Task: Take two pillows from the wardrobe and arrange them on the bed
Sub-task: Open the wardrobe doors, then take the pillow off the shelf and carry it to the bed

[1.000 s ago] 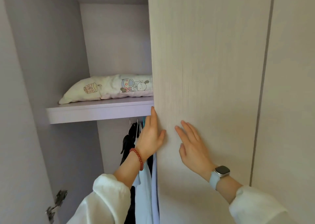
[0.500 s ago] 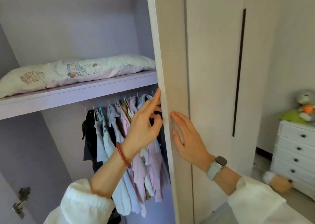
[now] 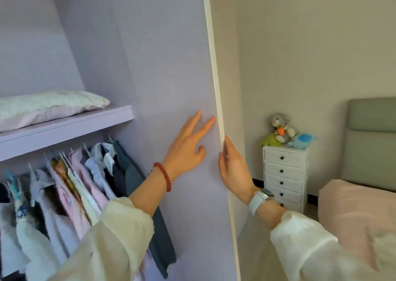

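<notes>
Now the left hand (image 3: 184, 150) presses flat-fingered on the wardrobe door (image 3: 171, 66); the right hand's (image 3: 232, 169) grip clasps its edge.

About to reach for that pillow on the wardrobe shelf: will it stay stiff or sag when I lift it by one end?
The pillow looks thin and softly wrinkled, so it will probably droop from one end. It seems light for its size. Its fabric cover should slide easily off the smooth shelf.

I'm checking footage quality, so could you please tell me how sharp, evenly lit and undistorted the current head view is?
Head view: soft daylight, no glare; the wardrobe door edge bows from wide-angle distortion; hanging clothes at lower left smear; both hands stay fairly sharp.
</notes>
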{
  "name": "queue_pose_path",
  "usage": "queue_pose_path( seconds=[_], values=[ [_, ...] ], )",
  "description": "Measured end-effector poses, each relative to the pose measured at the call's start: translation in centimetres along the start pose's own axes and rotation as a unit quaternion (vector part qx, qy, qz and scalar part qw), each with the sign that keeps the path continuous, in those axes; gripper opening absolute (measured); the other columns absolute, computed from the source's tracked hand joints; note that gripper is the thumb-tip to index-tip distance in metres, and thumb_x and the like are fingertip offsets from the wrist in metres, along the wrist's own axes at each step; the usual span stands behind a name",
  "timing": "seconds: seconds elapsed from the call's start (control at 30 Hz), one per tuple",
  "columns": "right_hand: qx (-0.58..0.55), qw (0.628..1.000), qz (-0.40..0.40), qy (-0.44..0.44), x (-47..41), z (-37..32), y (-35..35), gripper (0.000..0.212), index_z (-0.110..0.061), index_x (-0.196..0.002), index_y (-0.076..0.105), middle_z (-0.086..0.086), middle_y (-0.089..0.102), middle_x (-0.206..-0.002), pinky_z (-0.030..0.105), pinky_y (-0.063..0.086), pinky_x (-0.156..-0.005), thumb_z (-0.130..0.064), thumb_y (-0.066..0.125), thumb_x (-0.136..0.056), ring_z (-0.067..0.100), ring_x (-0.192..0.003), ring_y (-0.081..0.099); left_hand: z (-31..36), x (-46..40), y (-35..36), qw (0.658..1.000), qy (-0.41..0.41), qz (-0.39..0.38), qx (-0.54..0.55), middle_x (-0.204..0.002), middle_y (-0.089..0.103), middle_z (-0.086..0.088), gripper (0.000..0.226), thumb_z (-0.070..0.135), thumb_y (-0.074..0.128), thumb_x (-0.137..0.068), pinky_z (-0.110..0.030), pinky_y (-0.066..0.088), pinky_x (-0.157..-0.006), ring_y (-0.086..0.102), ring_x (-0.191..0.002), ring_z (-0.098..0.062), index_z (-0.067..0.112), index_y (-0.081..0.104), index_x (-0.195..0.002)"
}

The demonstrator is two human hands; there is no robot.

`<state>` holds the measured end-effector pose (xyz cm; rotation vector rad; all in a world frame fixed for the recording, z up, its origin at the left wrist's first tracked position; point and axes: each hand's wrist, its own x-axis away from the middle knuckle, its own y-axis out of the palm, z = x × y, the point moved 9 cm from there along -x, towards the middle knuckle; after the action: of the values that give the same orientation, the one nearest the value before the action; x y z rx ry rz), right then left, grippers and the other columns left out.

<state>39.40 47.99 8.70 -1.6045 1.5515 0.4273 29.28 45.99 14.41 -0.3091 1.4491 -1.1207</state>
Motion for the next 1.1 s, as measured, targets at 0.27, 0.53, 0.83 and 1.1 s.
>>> queue_pose_path(
  seconds=[0.27,0.53,0.83,1.1],
  values=[
    [0.101,0.993,-0.007,0.067,-3.3,4.2,-2.2,0.048,-0.004,-0.137,0.026,0.023,0.050,-0.119,0.046,0.047,-0.078,-0.003,0.034,-0.090,0.041,-0.102,0.052,-0.2,-4.8,4.2,0.996,0.005,0.008,-0.087,-0.156,0.001,-0.006,0.073,0.003,0.049,-0.085,-0.043,0.031,-0.107,0.005,-0.142,-0.028,0.031,0.015,-0.143],
    [0.225,0.959,0.085,-0.151,-5.8,-4.4,0.2,0.045,-0.008,-0.120,0.051,0.019,0.054,-0.125,0.063,0.026,-0.102,-0.004,0.042,-0.076,0.035,-0.121,0.047,-4.1,-2.7,-3.6,0.984,-0.032,0.140,-0.102,-0.145,0.035,-0.014,0.050,0.004,0.054,-0.084,-0.045,0.032,-0.103,0.036,-0.129,-0.030,0.015,0.045,-0.131],
    [0.097,0.964,-0.059,-0.241,-10.5,-14.1,18.1,0.040,0.002,-0.113,0.055,0.026,0.054,-0.123,0.059,0.032,-0.104,0.006,0.052,-0.073,0.043,-0.123,0.043,-17.9,7.3,-20.7,0.925,-0.189,0.180,-0.277,-0.135,0.044,-0.018,0.043,0.002,0.055,-0.079,-0.052,0.039,-0.097,0.043,-0.122,-0.037,0.008,0.053,-0.122],
    [0.040,0.936,-0.141,-0.319,-18.1,-25.0,37.0,0.045,-0.013,-0.132,0.040,0.012,0.043,-0.137,0.044,0.035,-0.103,-0.014,0.048,-0.088,0.027,-0.127,0.037,-32.7,15.8,-36.6,0.822,-0.314,0.166,-0.444,-0.140,0.041,-0.013,0.049,0.021,0.058,-0.082,-0.054,0.027,-0.102,0.032,-0.129,-0.033,0.017,0.046,-0.130]
  ],
)
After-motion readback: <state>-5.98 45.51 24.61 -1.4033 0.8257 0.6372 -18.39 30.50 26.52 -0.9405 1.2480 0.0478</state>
